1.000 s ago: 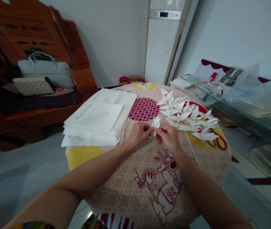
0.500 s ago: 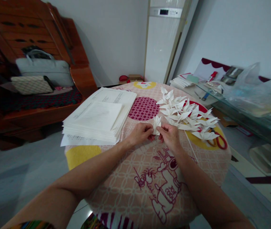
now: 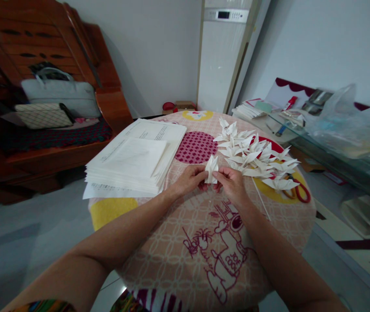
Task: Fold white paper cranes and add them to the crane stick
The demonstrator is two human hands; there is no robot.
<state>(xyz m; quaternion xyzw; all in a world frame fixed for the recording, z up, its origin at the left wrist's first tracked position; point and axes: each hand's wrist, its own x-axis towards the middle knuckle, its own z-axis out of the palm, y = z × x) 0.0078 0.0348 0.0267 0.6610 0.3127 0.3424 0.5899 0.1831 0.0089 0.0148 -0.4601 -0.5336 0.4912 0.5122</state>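
Note:
A small piece of folded white paper [image 3: 211, 170] stands upright between my two hands, its pointed tips upward. My left hand [image 3: 192, 178] pinches its left side between thumb and fingers. On the right side, my right hand [image 3: 230, 182] grips its lower edge the same way. Some of the fingertips behind the paper are hidden. Just beyond my right hand lies a heap of folded white paper cranes [image 3: 253, 151]. To the left of my hands sits a thick stack of paper sheets [image 3: 132, 182], with a smaller square sheet [image 3: 135, 156] on top.
A patterned cloth [image 3: 171, 247] covers the round table. Red-handled scissors [image 3: 302, 192] lie partly under the cranes, and a thin white stick [image 3: 261, 200] lies near my right wrist. At right stands a glass shelf [image 3: 331, 156] with plastic bags; at left, a wooden bench [image 3: 57, 147] with bags.
The folded paper has shifted slightly left and turned a little between my fingers, its tips now closer together. Both hands keep their pinch in nearly the same place.

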